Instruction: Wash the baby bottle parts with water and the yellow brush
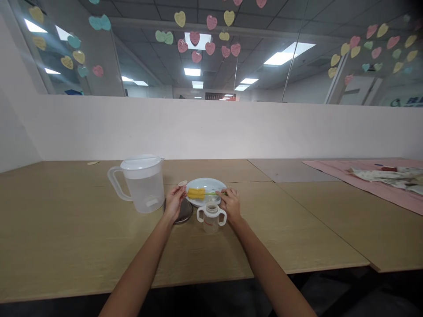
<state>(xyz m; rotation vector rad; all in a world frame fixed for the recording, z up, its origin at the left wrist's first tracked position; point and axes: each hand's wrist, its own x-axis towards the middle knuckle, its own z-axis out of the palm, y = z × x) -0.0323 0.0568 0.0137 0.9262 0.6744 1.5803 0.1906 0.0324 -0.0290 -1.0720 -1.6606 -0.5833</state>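
Note:
My left hand (175, 202) is closed, pinching a small pale oval piece (183, 183) whose kind is too small to make out. My right hand (230, 201) grips the thin green handle of a bottle brush with a yellow sponge head (196, 193). The sponge points left and its end is close to my left fingers; I cannot tell whether they touch. Both hands are over a white plate (201, 181). In front of the plate stands an uncapped clear baby bottle (210, 223) with two white handles. A dark round metal dish or lid (183, 215) lies partly under my left hand.
A translucent lidded pitcher (145, 189) stands left of my left hand. Farther right, a pink cloth (333, 169) carries crumpled printed fabric (380, 175). A small flat pale piece (93, 163) lies at the table's back left, near the white wall (198, 130).

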